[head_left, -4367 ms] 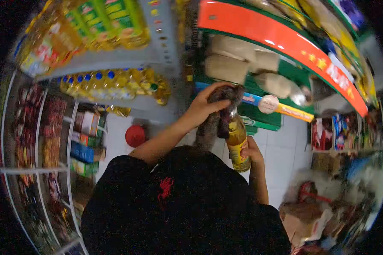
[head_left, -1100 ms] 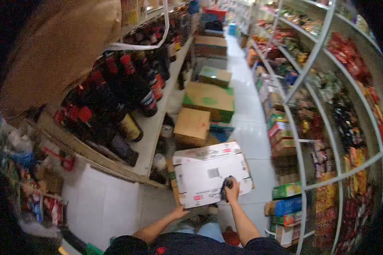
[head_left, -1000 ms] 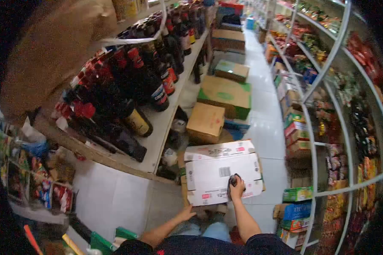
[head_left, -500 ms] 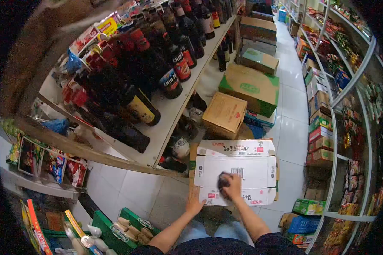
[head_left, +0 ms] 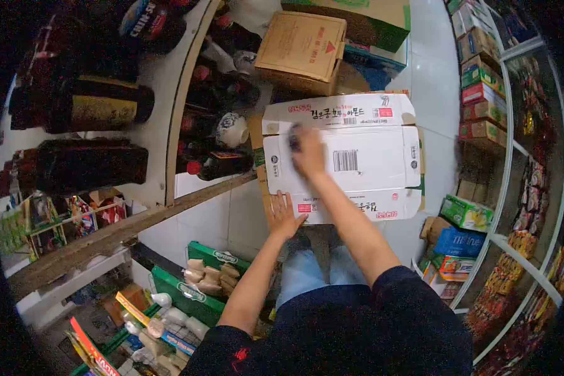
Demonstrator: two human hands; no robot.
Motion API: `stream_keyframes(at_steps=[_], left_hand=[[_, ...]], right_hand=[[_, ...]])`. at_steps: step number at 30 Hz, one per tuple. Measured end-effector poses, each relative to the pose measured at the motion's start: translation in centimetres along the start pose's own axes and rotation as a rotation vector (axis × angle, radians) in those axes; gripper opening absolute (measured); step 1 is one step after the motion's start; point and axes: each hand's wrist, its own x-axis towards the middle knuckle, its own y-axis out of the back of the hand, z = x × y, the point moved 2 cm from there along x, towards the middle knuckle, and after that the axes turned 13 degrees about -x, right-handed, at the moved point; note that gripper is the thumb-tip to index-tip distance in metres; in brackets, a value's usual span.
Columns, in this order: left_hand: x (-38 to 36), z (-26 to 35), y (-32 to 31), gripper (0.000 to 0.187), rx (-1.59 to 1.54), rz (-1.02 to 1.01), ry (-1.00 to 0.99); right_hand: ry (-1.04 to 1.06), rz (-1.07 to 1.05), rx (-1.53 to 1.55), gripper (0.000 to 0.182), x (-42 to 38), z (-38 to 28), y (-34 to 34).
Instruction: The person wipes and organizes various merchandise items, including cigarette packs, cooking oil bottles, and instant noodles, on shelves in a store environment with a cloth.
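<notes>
A white flattened carton (head_left: pixel 382 156) with a barcode and Korean lettering lies in front of me, on top of a brown-and-green cardboard box (head_left: pixel 258 150). My left hand (head_left: pixel 284 216) rests on its lower left part, fingers stretched out and spread. Over the upper left of the carton is my right hand (head_left: pixel 311 153), smeared by motion. Its fingers are closed round a dark rounded object (head_left: pixel 294 136), which is too blurred to name and seems to touch the carton's surface.
Beyond the carton sits a closed brown box (head_left: pixel 301 47), with a green-and-brown box (head_left: pixel 376 25) behind it. Dark sauce bottles stand on a shelf (head_left: pixel 191 81) at left, others below. A metal rack (head_left: pixel 511 125) with packets runs along the right. Green boxes (head_left: pixel 191 291) are at lower left.
My view has tipped down and closer to the carton. My right hand has moved with the dark object from the carton's lower middle to its upper left. The left hand stays on the lower left edge.
</notes>
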Motion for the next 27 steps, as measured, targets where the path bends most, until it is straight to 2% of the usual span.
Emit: stream_keyframes(at_steps=[2,4,5,6,7,8,9,10,12,13,15,16,17,18,19,20,21,22,23,24,25,26,27], left_hand=[[0.4,0.9,0.6,0.088,0.018,-0.023,0.023],[0.0,1.5,1.3,0.089,0.078,-0.088,0.085],[-0.3,1.8,1.6,0.089,0.074,-0.097,0.086],[-0.4,2.1,2.0,0.089,0.078,-0.092,0.107],[-0.3,2.4,2.0,0.090,0.079,-0.084,0.127],[-0.3,2.3,1.3,0.090,0.068,-0.087,0.124],[-0.5,2.2,0.6,0.090,0.080,0.057,0.081],[-0.7,2.2,0.3,0.090,0.094,0.204,0.042],[-0.7,2.6,0.4,0.090,0.075,0.220,0.044],[-0.9,2.6,0.5,0.089,0.068,0.232,0.040],[-1.1,2.4,0.6,0.089,0.094,0.231,0.043],[-0.9,2.6,0.6,0.088,0.110,0.227,0.032],[-0.8,2.6,0.6,0.088,0.105,0.227,0.032],[-0.8,2.3,0.6,0.088,0.107,0.214,0.044],[-0.6,2.2,0.3,0.088,0.103,0.200,0.054],[-0.5,1.8,-0.3,0.088,0.088,0.194,0.053],[-0.4,1.2,-1.0,0.087,0.222,0.243,0.029],[-0.2,1.0,-1.3,0.087,0.365,0.294,0.002],[-0.3,1.1,-1.2,0.087,0.364,0.287,-0.003],[-0.7,1.2,-0.9,0.087,0.371,0.268,0.006],[-0.8,1.6,-0.5,0.087,0.375,0.256,0.014],[-0.7,2.2,0.4,0.087,0.128,0.187,0.044],[-0.4,2.3,0.6,0.087,0.122,0.187,0.043]], right_hand=[[0.051,-0.015,-0.034,0.051,-0.1,-1.5,-1.1],[0.287,-0.095,0.011,0.047,0.4,-1.6,-1.0],[0.185,-0.228,-0.024,0.048,1.6,-0.3,0.4],[0.227,0.007,-0.104,0.049,2.7,1.5,2.4],[0.020,-0.089,-0.186,0.047,3.8,3.5,4.8],[0.013,0.126,-0.270,0.045,4.7,7.5,5.5],[-0.143,0.122,-0.296,0.048,5.6,9.7,8.1],[-0.220,0.221,-0.330,0.047,6.3,12.5,9.9],[-0.429,0.352,-0.315,0.029,7.1,17.5,12.3],[-0.466,0.481,-0.421,0.026,7.1,15.6,13.3],[-0.470,0.315,-0.352,0.026,7.7,13.3,11.3],[-0.364,0.269,-0.307,0.027,7.5,11.1,9.1],[-0.253,0.394,-0.345,0.025,6.9,8.7,5.9],[-0.353,0.183,-0.283,0.027,5.7,4.9,4.3],[-0.246,0.104,-0.286,0.030,4.5,3.5,0.3],[-0.336,0.143,-0.148,0.031,3.4,0.2,-1.9],[-0.250,-0.006,-0.004,0.031,2.0,-0.7,-6.2],[-0.132,0.068,0.019,0.033,0.5,-2.3,-8.5],[-0.020,0.141,0.043,0.035,-1.1,-3.4,-9.4],[-0.032,0.139,0.038,0.035,-1.7,-3.2,-7.4],[0.038,0.046,-0.010,0.038,-1.3,-2.8,-3.5],[0.114,-0.044,-0.058,0.041,-0.8,-1.8,-0.2],[0.089,0.057,-0.123,0.036,-0.3,0.6,2.1]])
